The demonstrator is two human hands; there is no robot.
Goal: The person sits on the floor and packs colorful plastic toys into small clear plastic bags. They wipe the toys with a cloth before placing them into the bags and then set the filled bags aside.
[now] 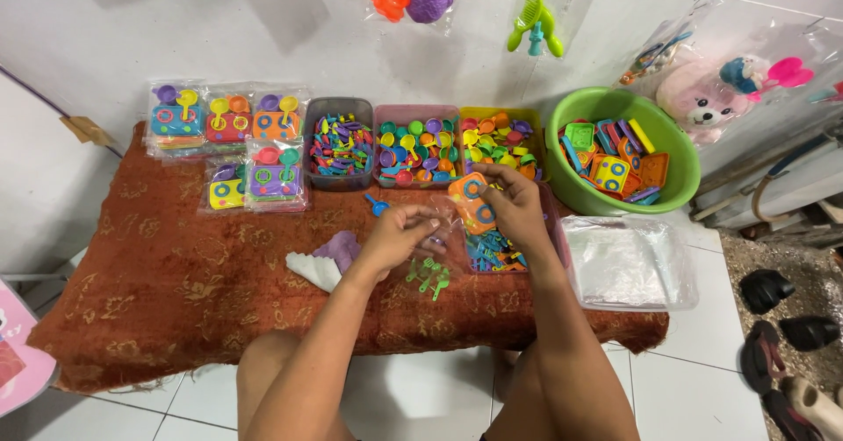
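The right hand (514, 204) pinches a flat orange toy stove (472, 202) with blue rings, fingers curled over its top edge. The left hand (399, 235), half closed, grips a crinkly clear plastic bag (442, 241) beside it. Below lie small green plastic spoons (428, 276) on the rust-coloured patterned cloth (176, 274). A glossy green basin (676, 156) of square toy pieces stands to the right.
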